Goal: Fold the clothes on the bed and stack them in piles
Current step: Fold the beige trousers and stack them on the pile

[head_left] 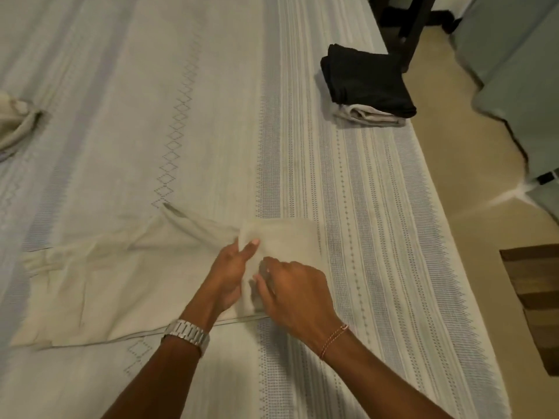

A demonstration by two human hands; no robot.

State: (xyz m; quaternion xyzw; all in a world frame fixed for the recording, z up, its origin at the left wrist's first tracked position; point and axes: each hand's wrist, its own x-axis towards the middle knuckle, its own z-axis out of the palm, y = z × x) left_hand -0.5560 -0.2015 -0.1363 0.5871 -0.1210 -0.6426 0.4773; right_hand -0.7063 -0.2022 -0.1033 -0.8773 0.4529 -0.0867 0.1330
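Observation:
A cream garment [99,285] lies spread flat across the near part of the bed [151,101], its right end doubled over into a fold. My left hand [233,273], with a silver watch at the wrist, grips that folded end, thumb on top of the cloth. My right hand [295,290], with a thin bracelet at the wrist, pinches the same fold from the right with curled fingers. A pile of folded clothes [367,83], black pieces on top of a pale one, sits near the bed's right edge. Another cream garment [15,122] lies crumpled at the far left.
The bed's right edge runs diagonally beside a beige floor [472,140]. A dark wooden furniture leg [411,31] stands behind the pile. Pale blue-grey fabric [520,71] hangs at the far right, and a brown striped rug [538,297] lies on the floor.

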